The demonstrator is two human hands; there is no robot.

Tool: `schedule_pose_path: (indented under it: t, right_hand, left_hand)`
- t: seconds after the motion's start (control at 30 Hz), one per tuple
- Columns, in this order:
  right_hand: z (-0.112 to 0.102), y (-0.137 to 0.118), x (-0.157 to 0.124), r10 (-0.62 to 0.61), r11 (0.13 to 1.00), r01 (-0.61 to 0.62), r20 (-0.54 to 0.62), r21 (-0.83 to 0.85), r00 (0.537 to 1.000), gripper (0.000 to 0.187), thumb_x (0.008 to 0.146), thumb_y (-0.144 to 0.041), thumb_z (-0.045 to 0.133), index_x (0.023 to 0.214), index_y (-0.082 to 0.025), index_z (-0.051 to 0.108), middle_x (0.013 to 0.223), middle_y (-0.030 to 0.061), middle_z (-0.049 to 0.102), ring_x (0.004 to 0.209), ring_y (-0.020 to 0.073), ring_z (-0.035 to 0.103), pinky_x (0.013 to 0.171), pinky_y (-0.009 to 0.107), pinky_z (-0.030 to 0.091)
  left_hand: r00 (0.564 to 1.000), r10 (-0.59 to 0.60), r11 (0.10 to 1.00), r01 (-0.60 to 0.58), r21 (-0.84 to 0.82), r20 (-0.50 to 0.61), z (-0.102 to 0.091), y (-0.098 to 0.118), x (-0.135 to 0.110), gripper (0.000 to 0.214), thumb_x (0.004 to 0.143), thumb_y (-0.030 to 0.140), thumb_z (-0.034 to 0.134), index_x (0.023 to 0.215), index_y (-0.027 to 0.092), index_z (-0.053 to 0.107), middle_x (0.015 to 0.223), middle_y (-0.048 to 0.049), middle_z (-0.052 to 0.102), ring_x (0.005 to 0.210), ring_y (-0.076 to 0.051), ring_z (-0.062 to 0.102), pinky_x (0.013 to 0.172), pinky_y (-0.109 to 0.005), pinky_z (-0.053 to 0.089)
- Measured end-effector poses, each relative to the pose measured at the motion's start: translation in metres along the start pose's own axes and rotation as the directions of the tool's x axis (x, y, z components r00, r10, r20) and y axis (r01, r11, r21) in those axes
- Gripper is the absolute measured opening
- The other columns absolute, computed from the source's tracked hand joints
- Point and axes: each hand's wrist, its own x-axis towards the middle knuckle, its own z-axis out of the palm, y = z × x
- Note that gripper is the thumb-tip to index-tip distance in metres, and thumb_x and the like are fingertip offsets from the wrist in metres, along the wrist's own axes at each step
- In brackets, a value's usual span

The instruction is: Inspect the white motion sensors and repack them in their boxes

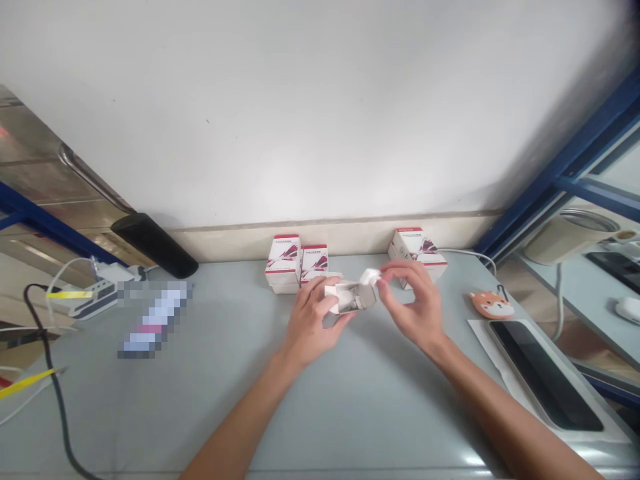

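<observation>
My left hand (313, 317) is closed around a small open carton (345, 298), tilted so that its opening faces me. Something whitish lies inside the carton, too blurred to name. Between the thumb and fingertips of my right hand (413, 303) is a small white piece (370, 276), held at the carton's right end by its raised flap. Whether that piece is loose or part of the carton I cannot tell. Behind my left hand stand two white and red boxes, a taller one (283, 263) and a shorter one (315, 260). Another such printed box (417, 250) is behind my right hand.
A phone-like slab (547, 373) lies on white paper at right, with an orange animal-faced pouch (491, 304) above it. At left are a black cylinder (155, 245), a power strip (103, 293), cables and a pixelated object (157, 320). A wall (320, 133) closes off the back.
</observation>
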Motion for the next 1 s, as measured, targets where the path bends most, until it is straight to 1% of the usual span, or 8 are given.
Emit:
schedule_pose_path:
  t: [0.2,0.33,0.47,0.53,0.63,0.73,0.83,1.0]
  right_hand:
    - [0.007,0.046,-0.005,0.298,0.928,-0.233,0.205,-0.29,0.932,0.016,0.092,-0.036,0.066,0.082,-0.024,0.065,0.092,0.0057,0.071,0.092,0.0279,0.066,0.087,0.044,0.049]
    - [0.021,0.061,-0.02,0.316,0.914,-0.193,0.327,-0.358,0.891,0.014,0.089,-0.029,0.065,0.076,-0.023,0.066,0.08,0.0047,0.07,0.079,0.0258,0.065,0.077,0.04,0.047]
    - [0.019,0.046,-0.017,0.301,0.928,-0.208,0.292,-0.309,0.908,0.018,0.098,-0.033,0.057,0.087,-0.023,0.068,0.087,0.0052,0.071,0.076,0.0232,0.064,0.07,0.037,0.047]
    - [0.011,0.032,-0.011,0.227,0.96,-0.188,0.181,-0.209,0.957,0.017,0.102,-0.033,0.053,0.097,-0.024,0.067,0.094,0.0061,0.07,0.08,0.023,0.064,0.072,0.038,0.05]
    - [-0.005,0.012,-0.003,-0.071,0.994,0.076,0.068,-0.074,0.995,0.012,0.098,-0.022,0.059,0.104,-0.027,0.069,0.099,0.007,0.068,0.088,0.0238,0.065,0.079,0.041,0.052]
    - [-0.012,0.002,-0.003,-0.333,0.926,0.368,0.28,-0.082,0.9,0.017,0.092,-0.022,0.066,0.106,-0.029,0.073,0.11,0.008,0.07,0.097,0.0273,0.065,0.083,0.045,0.052]
    - [-0.008,0.002,-0.006,-0.369,0.878,0.468,0.481,-0.1,0.795,0.021,0.094,-0.029,0.067,0.114,-0.029,0.074,0.125,0.0088,0.071,0.115,0.0319,0.063,0.089,0.048,0.053]
    - [-0.001,0.013,-0.007,-0.393,0.857,0.503,0.487,-0.114,0.78,0.028,0.097,-0.02,0.063,0.123,-0.028,0.071,0.133,0.0078,0.072,0.125,0.0299,0.064,0.096,0.046,0.054]
  left_hand:
    - [0.997,-0.046,0.996,0.041,-0.075,-0.068,0.001,-0.004,0.0,0.053,0.086,0.02,0.083,0.12,0.03,0.043,0.134,-0.0123,0.068,0.133,-0.027,0.06,0.099,-0.054,0.06]
    - [0.997,-0.066,0.994,0.062,-0.095,-0.037,0.001,-0.006,-0.001,0.051,0.087,0.021,0.082,0.119,0.03,0.043,0.136,-0.0115,0.066,0.135,-0.027,0.059,0.098,-0.053,0.062]
    - [0.998,-0.064,0.994,0.062,-0.087,-0.019,0.0,-0.005,-0.001,0.049,0.088,0.022,0.082,0.119,0.03,0.044,0.135,-0.0116,0.066,0.135,-0.028,0.059,0.098,-0.053,0.062]
    - [0.998,-0.062,0.995,0.061,-0.085,-0.011,0.0,-0.004,-0.001,0.047,0.088,0.022,0.083,0.116,0.03,0.046,0.135,-0.0117,0.066,0.134,-0.028,0.059,0.099,-0.053,0.061]
    - [0.999,-0.047,0.997,0.048,-0.058,0.023,0.0,-0.001,0.0,0.041,0.087,0.022,0.083,0.106,0.029,0.048,0.133,-0.0102,0.068,0.134,-0.028,0.059,0.101,-0.052,0.06]
    - [0.998,-0.023,0.999,0.025,-0.023,0.062,-0.001,0.001,0.001,0.037,0.086,0.021,0.082,0.098,0.028,0.048,0.13,-0.0085,0.07,0.132,-0.029,0.06,0.101,-0.051,0.059]
    - [0.998,-0.017,1.0,0.019,-0.024,0.058,-0.002,0.001,0.002,0.035,0.087,0.017,0.08,0.103,0.028,0.05,0.133,-0.0088,0.07,0.131,-0.028,0.061,0.102,-0.05,0.059]
    - [1.0,-0.011,0.999,0.01,-0.042,-0.028,-0.005,-0.003,0.003,0.048,0.088,0.02,0.082,0.121,0.028,0.048,0.135,-0.0125,0.068,0.133,-0.027,0.061,0.104,-0.051,0.059]
